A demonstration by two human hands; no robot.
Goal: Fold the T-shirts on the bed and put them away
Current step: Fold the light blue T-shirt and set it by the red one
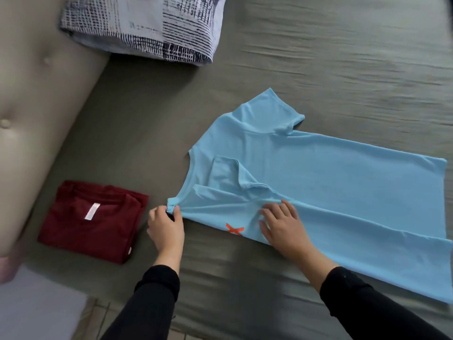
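A light blue T-shirt (pixel 326 182) lies spread on the grey-green bed sheet (pixel 343 69), its near side folded inward with one sleeve doubled over; an orange mark shows near the fold. My left hand (pixel 166 227) pinches the shirt's near shoulder corner. My right hand (pixel 282 224) rests flat on the folded edge with fingers spread. A dark red T-shirt (pixel 95 219) lies folded in a neat rectangle to the left, a white label showing at its collar.
A patterned blue-and-white pillow (pixel 144 25) lies at the top. A beige tufted headboard (pixel 31 106) runs along the left. The bed's near edge and tiled floor (pixel 95 315) show at the bottom left.
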